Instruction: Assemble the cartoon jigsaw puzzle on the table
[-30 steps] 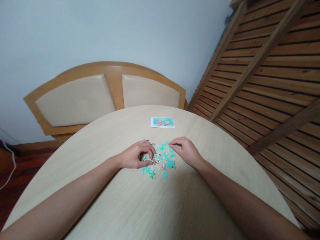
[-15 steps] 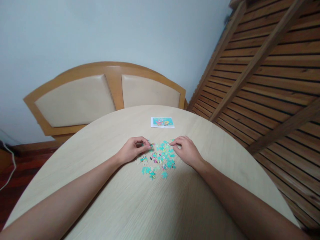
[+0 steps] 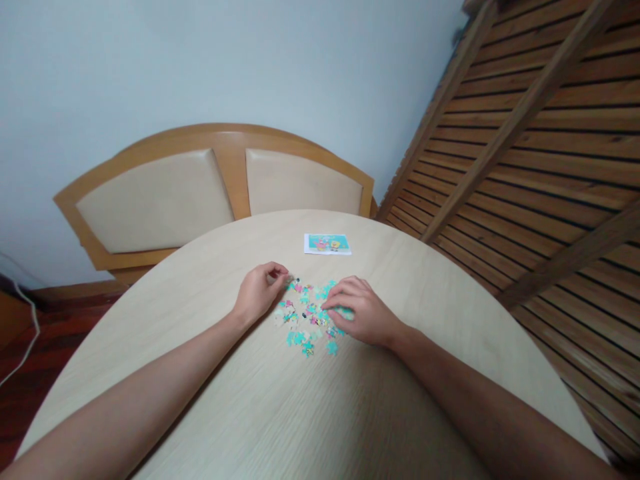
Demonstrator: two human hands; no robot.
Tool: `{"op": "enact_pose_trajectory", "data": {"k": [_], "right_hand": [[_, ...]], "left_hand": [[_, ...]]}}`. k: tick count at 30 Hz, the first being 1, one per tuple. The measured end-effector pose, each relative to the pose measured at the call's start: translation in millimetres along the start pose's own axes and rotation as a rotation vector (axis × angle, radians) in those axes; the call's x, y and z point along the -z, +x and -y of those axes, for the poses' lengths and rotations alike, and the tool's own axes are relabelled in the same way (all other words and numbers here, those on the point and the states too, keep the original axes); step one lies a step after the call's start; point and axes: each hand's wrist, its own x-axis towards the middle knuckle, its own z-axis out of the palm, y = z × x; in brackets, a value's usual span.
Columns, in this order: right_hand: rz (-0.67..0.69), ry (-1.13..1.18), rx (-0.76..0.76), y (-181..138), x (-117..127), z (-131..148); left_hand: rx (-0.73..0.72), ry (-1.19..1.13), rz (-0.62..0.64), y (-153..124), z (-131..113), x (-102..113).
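Observation:
A heap of small teal and pink puzzle pieces (image 3: 309, 319) lies on a round pale wooden table (image 3: 300, 413). My left hand (image 3: 259, 293) rests at the heap's upper left edge, its fingertips pinched together on something I cannot make out. My right hand (image 3: 356, 309) lies over the right side of the heap, fingers curled down onto the pieces and covering some of them. A small picture card (image 3: 327, 244) with a teal cartoon print lies flat further back on the table.
Behind the table stands a wooden bench back (image 3: 220, 187) with two beige cushioned panels. A slatted wooden frame (image 3: 530, 153) leans along the right side. A pale wall is at the back and a white cable (image 3: 26, 337) runs over the dark floor at left.
My left hand has lifted off the heap's left side and moved up and back to its far left corner. My right hand has slid left onto the pieces.

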Motion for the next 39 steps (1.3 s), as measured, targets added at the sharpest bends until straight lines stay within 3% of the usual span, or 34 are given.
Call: {"op": "enact_pose_trajectory", "data": {"k": [3,7,18,27,32,36,39], "right_hand": [[0.089,0.042,0.124,-0.4,-0.6,11.8],[0.138,0.06,0.178,-1.2,-2.3,16.3],[0.108,0.047,0.073,0.1,1.9,3.2],[0.196,0.069,0.12,-1.7,-10.1,34.0],[0.207,0.051,0.111,-2.3,-10.6,33.3],[0.179,0.081,0.093,-2.2,-10.5,27.5],[0.167,0.109,0.079,-1.9,-12.2,25.6]], "left_hand": [[-0.063,0.194,-0.048,1.3,0.5,6.4],[-0.129,0.366,-0.008,1.6,-1.3,11.4],[-0.08,0.361,0.046,0.5,1.7,7.6],[-0.051,0.335,0.034,-0.1,-0.6,6.5],[-0.027,0.311,0.037,1.0,-0.9,6.6],[-0.06,0.259,0.119,6.0,-9.7,13.7],[-0.041,0.19,0.317,10.1,-16.2,24.6]]}}
